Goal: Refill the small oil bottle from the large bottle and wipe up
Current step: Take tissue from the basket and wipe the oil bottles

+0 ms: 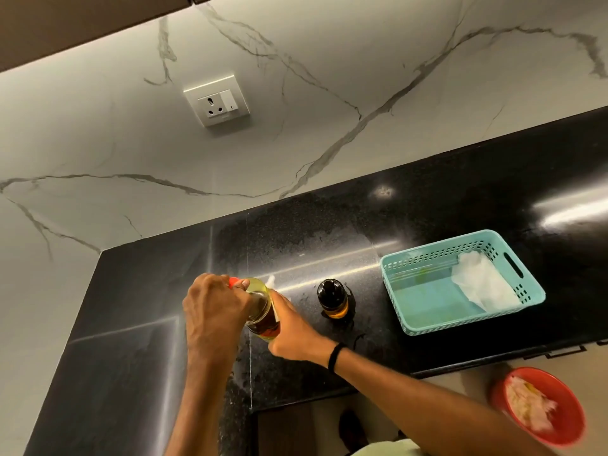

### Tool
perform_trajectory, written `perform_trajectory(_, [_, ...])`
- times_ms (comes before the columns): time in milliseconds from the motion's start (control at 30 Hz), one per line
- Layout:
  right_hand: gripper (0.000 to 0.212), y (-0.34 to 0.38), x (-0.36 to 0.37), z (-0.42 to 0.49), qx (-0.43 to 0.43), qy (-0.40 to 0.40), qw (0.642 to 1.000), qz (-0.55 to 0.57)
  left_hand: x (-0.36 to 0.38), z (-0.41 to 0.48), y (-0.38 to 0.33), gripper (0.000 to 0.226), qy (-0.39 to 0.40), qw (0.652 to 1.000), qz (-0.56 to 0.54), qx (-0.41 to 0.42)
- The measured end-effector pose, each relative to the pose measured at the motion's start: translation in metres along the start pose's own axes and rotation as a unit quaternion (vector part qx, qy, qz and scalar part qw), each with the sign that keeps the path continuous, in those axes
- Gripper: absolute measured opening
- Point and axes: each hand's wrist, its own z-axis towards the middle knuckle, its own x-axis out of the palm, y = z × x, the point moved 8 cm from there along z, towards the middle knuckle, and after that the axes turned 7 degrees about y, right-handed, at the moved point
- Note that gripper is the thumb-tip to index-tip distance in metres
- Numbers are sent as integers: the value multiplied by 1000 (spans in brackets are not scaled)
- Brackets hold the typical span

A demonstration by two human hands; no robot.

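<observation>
Black counter [427, 209], left hand [214, 307] and right hand [292, 330] gripping large bottle [260, 312]

Glossy black stone counter [427, 209], perforated plastic basket [424, 264] (turquoise), marble-look wall [296, 126]

Dim warm room, light from under the far cabinet [65, 28] washing the marble wall [296, 110], streaked glare on the black counter [427, 209], wide-angle bending at edges, red bowl [539, 406] near right blurred.

You can read no text anywhere here. The faint mark low on the wall socket [217, 101] is too small to make out, and the side of the large bottle [260, 309] is blurred and partly covered.
</observation>
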Motion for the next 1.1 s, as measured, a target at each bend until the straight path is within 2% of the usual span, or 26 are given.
perform_trajectory(100, [116, 1, 13, -11, -17, -22, 1000, 3, 1, -1, 4, 30, -3, 1000, -8, -5])
perform_trajectory(200, [113, -22, 17, -21, 38, -17, 998, -40, 1, -1, 3, 30, -2, 1000, 6, 2])
perform_trajectory(333, [79, -46, 0, -24, 127, -14, 989, -70, 1, -2, 5, 31, -12, 1000, -8, 7])
perform_trajectory(467, [33, -59, -22, -42, 120, -71, 990, -36, 2, 1, 11, 33, -14, 1000, -9, 1])
perform_trajectory(567, [24, -79, -33, -69, 149, -87, 983, 63, 2, 0, 12, 31, -16, 1000, -6, 4])
perform_trajectory(667, [29, -97, -41, -99, 197, -108, 947, 232, 3, -3, 13, 29, -13, 1000, -3, 3])
perform_trajectory(767, [24, -102, -58, -123, 206, -138, 924, 290, 4, -5, 16, 29, 0, 1000, 1, -12])
perform_trajectory(833, [18, -100, -67, -133, 201, -158, 917, 307, 3, -10, 19, 37, 1, 1000, -5, -21])
perform_trajectory(967, [15, -84, -77, -137, 181, -186, 937, 232, 7, -22, 34, 81, 7, 996, -83, -41])
perform_trajectory(1100, [20, -43, -79, -114, 110, -160, 981, 3, 29, -32, 71, 91, 70, 973, -196, -103])
